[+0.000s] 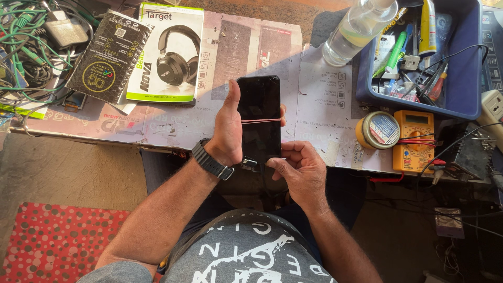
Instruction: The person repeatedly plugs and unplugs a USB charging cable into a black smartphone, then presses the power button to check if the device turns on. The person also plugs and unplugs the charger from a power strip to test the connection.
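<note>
The left hand (228,128) holds a black smartphone (259,118) upright above the near edge of the table (319,99), screen toward the camera; the thumb lies along the phone's left edge and the fingers (283,111) wrap behind, one tip showing at the right edge — a grip that leaves the glass unobstructed for viewing. A thin red rubber band (260,120) crosses the middle of the screen, in my judgement there to press the parts of the handset together. The right hand (298,170) sits at the phone's lower right corner, fingers curled in and pinched close at the bottom edge; a small dark piece shows there, but whether it is gripped cannot be told. A black wristwatch (211,160) is on the left wrist. On the table, well apart from the phone: a headphone box (167,52) and a dark packet (107,57) to the left, tangled green cables (29,47) beyond, a clear bottle (356,29), a blue tray (466,78) of tools, a solder tin (381,130) touching a yellow multimeter (415,140) — all kept within arm's reach.
</note>
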